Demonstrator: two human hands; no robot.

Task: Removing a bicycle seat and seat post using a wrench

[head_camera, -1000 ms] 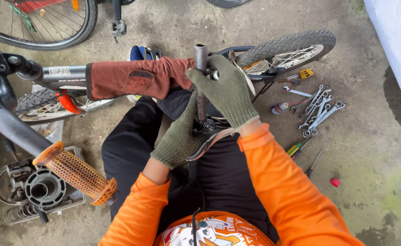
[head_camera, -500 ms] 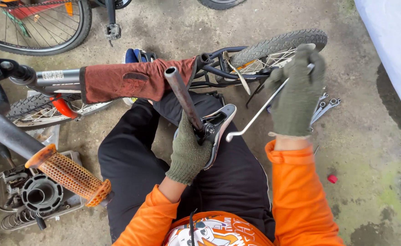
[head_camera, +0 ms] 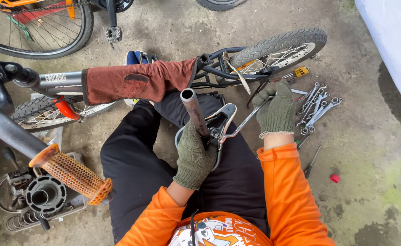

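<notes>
I sit on the ground with a small bicycle lying across my legs. My left hand (head_camera: 195,157), in an olive knit glove, is shut on a rusty seat post (head_camera: 192,109) that points up and away from me. A white-edged saddle (head_camera: 224,119) hangs off the post's lower end, over my lap. My right hand (head_camera: 277,111), also gloved, grips the outer end of a thin bent metal rod (head_camera: 245,122). The rod's other end reaches the clamp under the saddle.
A dark red cloth (head_camera: 136,82) wraps the bicycle frame. The rear wheel (head_camera: 278,48) lies beyond my hands. Several wrenches (head_camera: 318,105), a yellow-handled screwdriver (head_camera: 299,72) and a small red cap (head_camera: 335,178) lie on the concrete at right. At left are an orange handlebar grip (head_camera: 72,174) and a tray of parts (head_camera: 36,197).
A second ago both hands were on the post. My right hand then lifted the bent rod up to the right and has now lowered it toward the saddle clamp. The post has tilted left.
</notes>
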